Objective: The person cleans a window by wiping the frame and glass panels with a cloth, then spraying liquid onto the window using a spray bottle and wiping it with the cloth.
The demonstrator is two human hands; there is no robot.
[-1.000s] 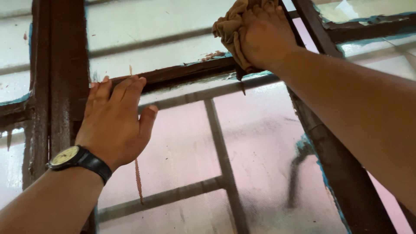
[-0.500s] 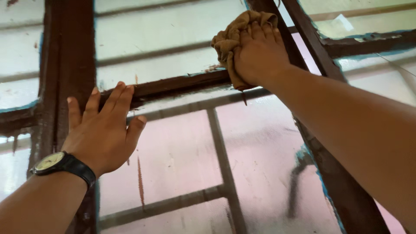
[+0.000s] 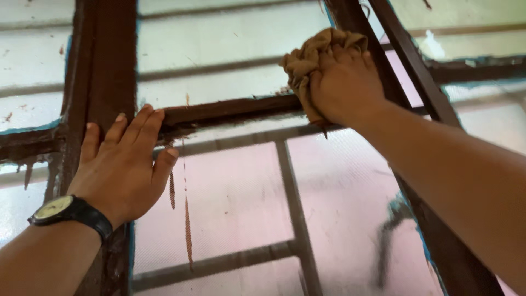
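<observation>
1. The right hand (image 3: 348,82) grips a bunched tan rag (image 3: 307,60), fingers curled tight over it, pressing it against the glass (image 3: 219,38) just above the brown crossbar (image 3: 230,109), where the bar meets the slanted frame member (image 3: 400,49).
2. Against the picture a second ago, rag and hand sit a little lower and further right in the view. Much of that looks like the head camera tilting, since the whole window has slid the same way; the rag's place on the pane near the joint has hardly altered.
3. The left hand (image 3: 120,170) has slipped down and left. A second ago its fingertips hooked over the crossbar; now the fingers lie spread and flat, holding nothing, tips touching the bar's left end, the palm partly over the upright post (image 3: 104,66).
4. A wristwatch (image 3: 68,211) rides on the left wrist.
5. Brown paint drips (image 3: 187,225) streak the lower pane; the smear by the rag is probably paint too, though it is too small to be sure.
6. Judging by this, the wiping stays at the same corner, the left hand only bracing.
</observation>
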